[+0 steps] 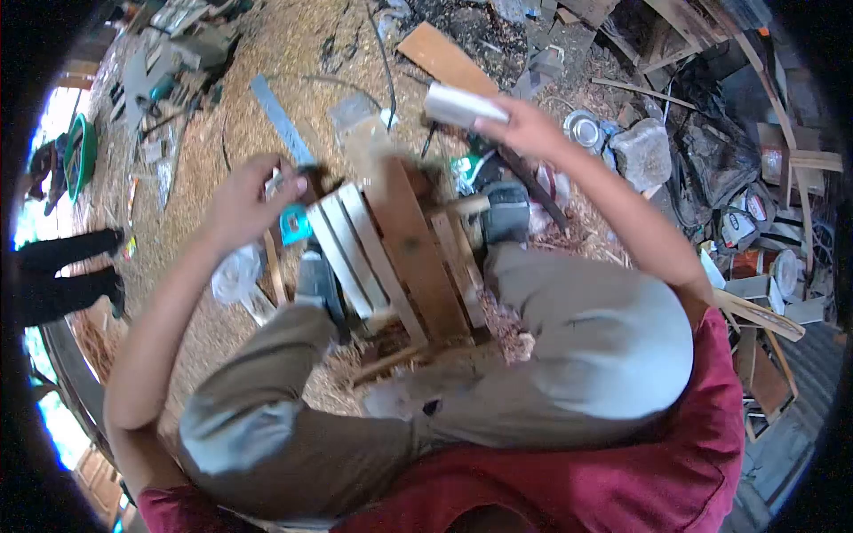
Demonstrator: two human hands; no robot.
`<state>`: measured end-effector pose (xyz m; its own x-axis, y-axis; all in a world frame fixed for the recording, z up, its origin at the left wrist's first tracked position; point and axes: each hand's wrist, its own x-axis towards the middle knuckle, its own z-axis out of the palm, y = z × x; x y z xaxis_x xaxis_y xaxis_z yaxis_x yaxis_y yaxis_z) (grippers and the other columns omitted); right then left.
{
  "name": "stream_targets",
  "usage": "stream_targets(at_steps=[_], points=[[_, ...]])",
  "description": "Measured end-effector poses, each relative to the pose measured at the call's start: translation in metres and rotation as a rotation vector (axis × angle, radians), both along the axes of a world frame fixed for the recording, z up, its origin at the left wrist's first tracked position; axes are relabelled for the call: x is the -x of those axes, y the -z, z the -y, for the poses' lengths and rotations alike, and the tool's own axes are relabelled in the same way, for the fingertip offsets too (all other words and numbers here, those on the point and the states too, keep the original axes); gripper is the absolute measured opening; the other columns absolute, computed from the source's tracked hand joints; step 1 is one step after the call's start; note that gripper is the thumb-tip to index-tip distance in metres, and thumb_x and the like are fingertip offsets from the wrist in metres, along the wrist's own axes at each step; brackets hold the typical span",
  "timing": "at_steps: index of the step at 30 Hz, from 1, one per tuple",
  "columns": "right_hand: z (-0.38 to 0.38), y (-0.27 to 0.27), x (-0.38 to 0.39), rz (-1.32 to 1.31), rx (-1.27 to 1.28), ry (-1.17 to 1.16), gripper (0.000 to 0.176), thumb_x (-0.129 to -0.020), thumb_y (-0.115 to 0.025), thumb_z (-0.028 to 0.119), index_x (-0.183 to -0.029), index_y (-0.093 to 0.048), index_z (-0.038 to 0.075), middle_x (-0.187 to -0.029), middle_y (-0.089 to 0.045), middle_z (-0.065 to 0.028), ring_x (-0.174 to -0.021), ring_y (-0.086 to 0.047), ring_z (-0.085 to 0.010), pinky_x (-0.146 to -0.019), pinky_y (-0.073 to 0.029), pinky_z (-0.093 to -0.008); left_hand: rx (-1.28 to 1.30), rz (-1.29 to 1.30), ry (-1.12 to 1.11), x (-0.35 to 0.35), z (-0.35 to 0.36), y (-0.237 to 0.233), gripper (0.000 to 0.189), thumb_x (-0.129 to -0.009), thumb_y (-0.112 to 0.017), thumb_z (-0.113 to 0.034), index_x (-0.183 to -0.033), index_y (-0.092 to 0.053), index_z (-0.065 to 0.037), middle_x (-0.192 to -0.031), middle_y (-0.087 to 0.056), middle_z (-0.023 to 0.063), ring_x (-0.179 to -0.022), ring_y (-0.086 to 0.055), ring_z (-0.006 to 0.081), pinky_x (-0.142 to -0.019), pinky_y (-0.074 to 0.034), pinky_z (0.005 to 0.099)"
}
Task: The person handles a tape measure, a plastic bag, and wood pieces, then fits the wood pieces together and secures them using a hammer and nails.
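Observation:
My right hand (526, 130) is closed on one end of a short pale block (462, 105), held above the ground beyond my knees. My left hand (258, 200) is bent with its fingertips close together near a teal object (296, 224); what it holds, if anything, is too small to name. Between my legs lies a slatted wooden piece, with pale slats (342, 253) on the left and a wider brown board (416, 258) in the middle.
A blue-grey strip (280, 115) and an orange-brown board (447, 60) lie on the shavings ahead. A clear plastic bag (238, 274) is at left. Scrap, a whitish bag (643, 153) and timber crowd the right. Another person's dark-clothed legs (67, 275) show at far left.

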<state>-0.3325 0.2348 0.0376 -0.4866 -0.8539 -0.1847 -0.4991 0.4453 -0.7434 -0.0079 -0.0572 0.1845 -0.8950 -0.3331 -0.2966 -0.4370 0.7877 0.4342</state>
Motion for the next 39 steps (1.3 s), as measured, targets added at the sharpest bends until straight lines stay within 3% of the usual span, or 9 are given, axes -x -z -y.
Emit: stream_targets(at_steps=[4, 11, 17, 19, 24, 26, 29, 34, 39], points=[[-0.013, -0.066, -0.009, 0.173, 0.139, 0.027, 0.051, -0.102, -0.071, 0.046, -0.141, -0.066, 0.013, -0.111, -0.076, -0.0082, -0.093, -0.073, -0.0154, -0.081, -0.061, -0.0326, -0.071, 0.041, -0.021, -0.026, -0.03, -0.03, 0.042, -0.1, -0.071, -0.044, -0.106, -0.068, -0.003, -0.085, -0.063, 0.0141, -0.074, -0.062, 0.023, -0.068, -0.048, 0.0374], [-0.033, -0.188, -0.071, 0.139, 0.168, -0.03, 0.054, -0.105, -0.065, 0.047, -0.147, -0.06, 0.014, -0.12, -0.073, -0.0097, -0.097, -0.075, -0.0203, -0.069, -0.066, -0.0348, 0.047, -0.109, -0.052, -0.106, -0.099, -0.111, 0.043, -0.103, -0.068, -0.045, -0.108, -0.069, -0.002, -0.084, -0.064, 0.0114, -0.07, -0.057, 0.0178, -0.066, -0.046, 0.0361], [-0.05, -0.292, -0.148, 0.199, 0.33, -0.186, 0.043, -0.108, -0.065, 0.037, -0.141, -0.06, 0.01, -0.114, -0.07, -0.0049, -0.105, -0.071, -0.0201, -0.093, -0.063, -0.0455, -0.511, -0.267, -0.348, -0.133, -0.119, -0.151, 0.076, -0.106, -0.045, -0.071, -0.123, -0.07, -0.001, -0.086, -0.043, -0.0042, -0.073, -0.042, 0.0113, -0.069, -0.042, 0.0316], [-0.06, -0.339, -0.209, 0.303, 0.301, -0.08, 0.039, -0.109, -0.063, 0.038, -0.132, -0.062, 0.007, -0.111, -0.07, -0.0062, -0.094, -0.073, -0.0209, -0.074, -0.066, -0.0416, -0.711, -0.349, -0.375, -0.126, -0.128, -0.158, 0.076, -0.106, -0.045, -0.072, -0.126, -0.069, -0.003, -0.086, -0.035, -0.0043, -0.076, -0.039, 0.0112, -0.072, -0.041, 0.0304], [-0.064, -0.375, -0.265, 0.344, 0.364, -0.048, 0.041, -0.11, -0.062, 0.037, -0.135, -0.061, 0.005, -0.113, -0.07, -0.0086, -0.095, -0.074, -0.0217, -0.073, -0.067, -0.04, -0.914, -0.592, -0.396, -0.105, -0.126, -0.158, 0.064, -0.108, -0.052, -0.059, -0.138, -0.066, -0.004, -0.117, -0.06, 0.0105, -0.107, -0.057, 0.013, -0.094, -0.046, 0.034], [-0.051, -0.385, -0.278, 0.289, 0.281, -0.011, 0.042, -0.11, -0.062, 0.034, -0.138, -0.06, 0.003, -0.113, -0.07, -0.01, -0.094, -0.074, -0.0211, -0.074, -0.067, -0.0394, -0.955, -0.697, -0.404, -0.107, -0.137, -0.159, 0.06, -0.109, -0.051, -0.057, -0.131, -0.068, -0.004, -0.109, -0.064, 0.0068, -0.097, -0.058, 0.0146, -0.087, -0.046, 0.0353], [-0.03, -0.356, -0.281, 0.275, 0.338, -0.101, 0.039, -0.11, -0.061, 0.033, -0.134, -0.062, 0.003, -0.108, -0.072, -0.0077, -0.091, -0.072, -0.0144, -0.072, -0.062, -0.0309, -1.079, -0.796, -0.536, -0.113, -0.136, -0.147, 0.058, -0.109, -0.055, -0.057, -0.133, -0.065, -0.005, -0.091, -0.05, -0.0043, -0.082, -0.045, 0.0104, -0.074, -0.041, 0.0279], [-0.003, -0.234, -0.232, 0.132, 0.386, -0.034, 0.053, -0.107, -0.061, 0.05, -0.129, -0.07, 0.003, -0.11, -0.075, -0.0111, -0.1, -0.074, -0.0221, -0.079, -0.059, -0.0352, -1.128, -0.831, -0.762, -0.101, -0.117, -0.094, 0.059, -0.115, -0.041, -0.05, -0.139, -0.059, 0.001, -0.127, -0.073, 0.0163, -0.114, -0.074, 0.0256, -0.099, -0.06, 0.0443], [0.005, -0.186, -0.17, -0.12, 0.233, 0.07, 0.05, -0.106, -0.061, 0.046, -0.115, -0.072, -0.002, -0.102, -0.075, -0.0204, -0.096, -0.074, -0.0328, -0.088, -0.055, -0.0423, -1.438, -0.543, -0.902, -0.09, -0.078, -0.047, 0.058, -0.114, -0.043, -0.05, -0.141, -0.059, -0.002, -0.126, -0.073, 0.0147, -0.11, -0.075, 0.0253, -0.097, -0.061, 0.0423]])
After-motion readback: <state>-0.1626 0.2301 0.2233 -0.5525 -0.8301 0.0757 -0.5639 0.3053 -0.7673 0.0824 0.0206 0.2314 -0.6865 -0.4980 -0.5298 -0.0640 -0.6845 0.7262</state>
